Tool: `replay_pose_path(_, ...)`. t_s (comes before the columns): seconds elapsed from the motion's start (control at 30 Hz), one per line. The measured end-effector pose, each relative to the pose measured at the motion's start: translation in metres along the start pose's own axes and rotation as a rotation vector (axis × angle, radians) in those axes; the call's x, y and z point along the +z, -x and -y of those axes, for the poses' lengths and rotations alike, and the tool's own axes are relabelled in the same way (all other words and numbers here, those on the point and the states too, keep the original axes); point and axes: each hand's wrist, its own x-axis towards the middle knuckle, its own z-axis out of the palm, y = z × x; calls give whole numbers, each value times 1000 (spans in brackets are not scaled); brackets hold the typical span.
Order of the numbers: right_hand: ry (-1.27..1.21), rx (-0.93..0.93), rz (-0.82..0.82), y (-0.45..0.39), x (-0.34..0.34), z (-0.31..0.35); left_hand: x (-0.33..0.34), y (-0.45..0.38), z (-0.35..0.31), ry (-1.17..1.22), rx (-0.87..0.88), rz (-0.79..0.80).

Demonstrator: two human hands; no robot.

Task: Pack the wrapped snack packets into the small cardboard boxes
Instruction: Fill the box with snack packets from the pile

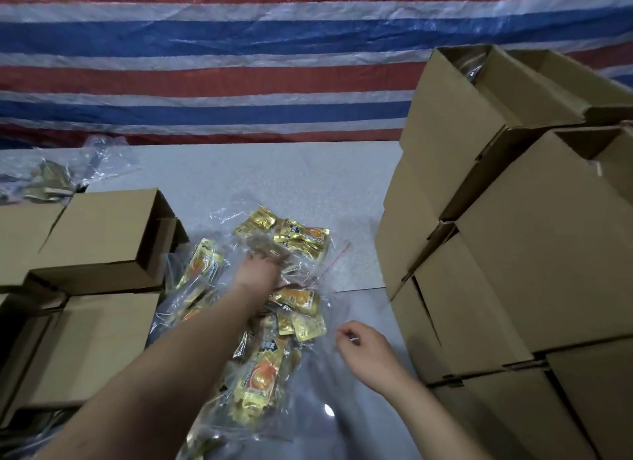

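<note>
Gold and orange snack packets (301,237) in clear plastic bags lie in a pile on the grey table (274,175). My left hand (258,269) reaches into the middle of the pile, fingers curled down around a clear bag of packets (298,297). My right hand (364,351) hovers at the pile's right edge, thumb and fingers pinching clear plastic film. More packets (260,381) lie below my left forearm. Small cardboard boxes (102,240) stand at the left, one with its side flap open.
A tall stack of open cardboard boxes (513,237) fills the right side. Crumpled clear bags (51,175) lie at the back left. A red, white and blue striped tarp (239,66) hangs behind the table.
</note>
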Motion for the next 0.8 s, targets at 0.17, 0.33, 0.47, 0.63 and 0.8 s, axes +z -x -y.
replay_pose_path(0.17, -106, 11, -22, -5, 2, 16, -36, 14, 14, 801, -171, -221)
replay_pose_path(0.33, -232, -105, -43, 5, 9, 54, -107, 61, 8, 1118, -32, -342)
replay_pose_path(0.47, -499, -290, -115, 31, -5, 85, -154, 117, -10, 1428, 67, -335)
replay_pose_path(0.63, -711, -411, 37, 85, -12, 113, -172, 179, -46, 1624, 31, -388)
replay_pose_path(0.8, -1144, -245, 234, 135, -2, 113, -160, 202, -64, 1549, 9, -501)
